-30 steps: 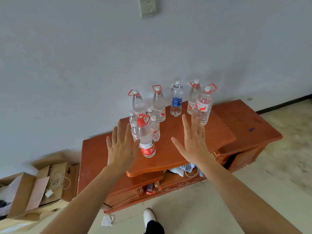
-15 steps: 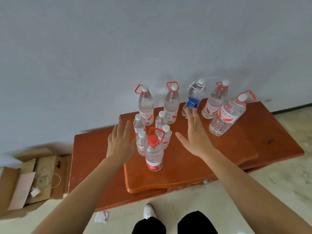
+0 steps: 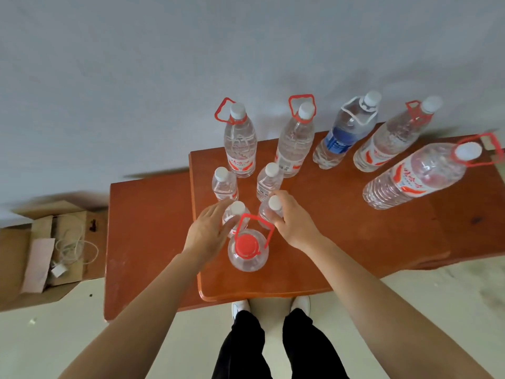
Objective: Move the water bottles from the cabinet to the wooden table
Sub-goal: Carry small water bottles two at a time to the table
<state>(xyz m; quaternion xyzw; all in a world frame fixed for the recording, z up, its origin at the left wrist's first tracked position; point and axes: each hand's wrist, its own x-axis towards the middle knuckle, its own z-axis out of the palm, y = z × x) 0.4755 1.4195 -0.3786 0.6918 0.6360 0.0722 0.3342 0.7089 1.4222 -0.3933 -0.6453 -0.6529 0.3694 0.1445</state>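
Several clear water bottles stand on the red-brown wooden cabinet [image 3: 341,242]. My left hand [image 3: 209,232] curls round a small white-capped bottle [image 3: 237,210]. A matching small bottle [image 3: 274,205] beside it is gripped by my right hand [image 3: 291,221]. Directly in front of both stands a large bottle with a red cap and red handle [image 3: 247,248]. Two more small bottles [image 3: 222,183] [image 3: 269,179] stand just behind. Along the wall are tall bottles with red handles [image 3: 240,143] [image 3: 296,140] [image 3: 390,138] [image 3: 418,176] and one with a blue label [image 3: 344,135].
An open cardboard box [image 3: 41,250] with a white cable lies on the floor at the left. The cabinet's lower side top [image 3: 147,236] extends left. My legs and white shoes [image 3: 240,307] stand at the cabinet's front edge. A grey wall rises behind.
I have stepped closer to the cabinet. Both hands, open and spread before, have dropped down and closed round the two small front bottles.
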